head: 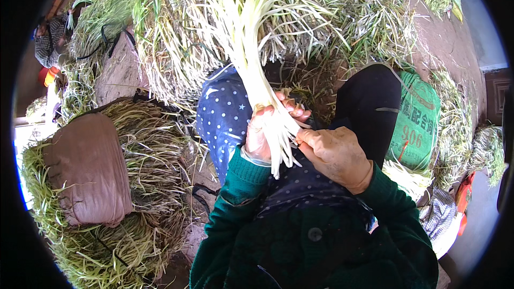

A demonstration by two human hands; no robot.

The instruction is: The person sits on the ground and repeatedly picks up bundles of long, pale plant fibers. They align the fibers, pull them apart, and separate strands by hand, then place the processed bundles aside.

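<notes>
My left hand (pixel 259 134), in a thin clear glove, is wrapped around a bundle of pale garlic chives or similar leafy stalks (pixel 253 68). The white stem ends point down towards my lap, and the long yellow-green leaves fan out away from me. At the right side of the stem ends is my right hand (pixel 335 154), its thumb and forefinger pinched on the end of a stalk. A blue polka-dot apron (pixel 225 104) covers my lap and one knee beneath the bundle.
Heaped leafy stalks (pixel 172 36) lie beyond my knees. At left, a brown wrapped block (pixel 90 168) rests on more stalks. A green woven sack (pixel 417 120) bearing writing stands beside my right knee. Part of another person (pixel 50 44) shows at far left.
</notes>
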